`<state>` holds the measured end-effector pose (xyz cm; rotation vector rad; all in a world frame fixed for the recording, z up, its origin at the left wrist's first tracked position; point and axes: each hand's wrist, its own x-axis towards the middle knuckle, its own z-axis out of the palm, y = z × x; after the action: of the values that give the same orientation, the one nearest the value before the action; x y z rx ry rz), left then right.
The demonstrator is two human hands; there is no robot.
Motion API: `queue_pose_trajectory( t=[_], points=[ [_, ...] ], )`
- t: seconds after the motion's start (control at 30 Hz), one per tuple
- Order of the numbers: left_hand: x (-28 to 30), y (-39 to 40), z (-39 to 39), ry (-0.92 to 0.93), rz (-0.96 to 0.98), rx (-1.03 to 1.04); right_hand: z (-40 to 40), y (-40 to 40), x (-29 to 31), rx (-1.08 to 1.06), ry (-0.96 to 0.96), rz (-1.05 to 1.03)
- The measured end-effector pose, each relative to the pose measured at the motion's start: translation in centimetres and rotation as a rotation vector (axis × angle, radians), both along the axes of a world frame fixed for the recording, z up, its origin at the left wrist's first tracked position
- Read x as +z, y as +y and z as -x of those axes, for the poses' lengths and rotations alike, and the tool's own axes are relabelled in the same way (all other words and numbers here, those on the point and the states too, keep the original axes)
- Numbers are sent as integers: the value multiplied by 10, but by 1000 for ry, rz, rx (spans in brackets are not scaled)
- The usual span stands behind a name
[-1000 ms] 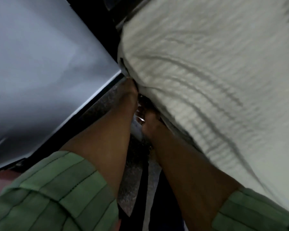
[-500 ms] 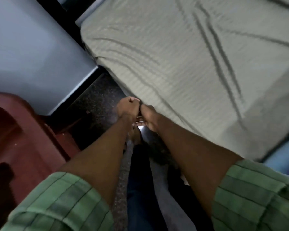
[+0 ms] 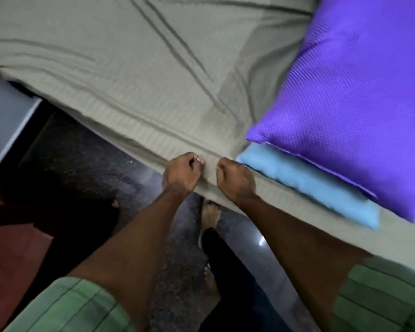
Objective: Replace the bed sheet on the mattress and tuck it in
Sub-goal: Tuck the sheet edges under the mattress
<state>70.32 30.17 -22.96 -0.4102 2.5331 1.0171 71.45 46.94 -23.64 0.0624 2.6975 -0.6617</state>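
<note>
From the head view, the pale grey-green bed sheet lay spread over the mattress, filling the frame from nine o'clock round through twelve to about two, with long creases running across it toward the near edge. That near edge crossed the middle of the picture on a slant, from nine o'clock down toward four.

At the centre, just below the middle, both hands sat on the sheet's edge, close together but apart. The left hand had its fingers curled into a fist against the fabric; whether it pinched the sheet could not be told. The right hand, just toward three o'clock of it, was curled the same way, with a fold of sheet rising between the two; its hold could not be told either.

At two to three o'clock a purple pillow rested on top of a light blue pillow, both on the bed, the blue one's corner near the right hand.

Green striped sleeves showed at seven and five o'clock. Below the hands, at six o'clock, a bare foot stood on the dark speckled floor.
</note>
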Motion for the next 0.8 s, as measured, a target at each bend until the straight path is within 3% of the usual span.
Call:
queue_pose_trajectory(
  t=[0.1,0.27,0.47,0.8],
  points=[
    [7,59,-31,17,38,-137,-47,71,-5,-67,-13,-75],
    [17,168,-91,41,-10,-269,-115,172,1,-180,59,-29],
    [2,325,-172,38,-151,-362,-211,325,-17,-96,61,-237],
    [-17,605,-273,65,-108,-528,-327,599,-34,-360,44,-353]
  ],
)
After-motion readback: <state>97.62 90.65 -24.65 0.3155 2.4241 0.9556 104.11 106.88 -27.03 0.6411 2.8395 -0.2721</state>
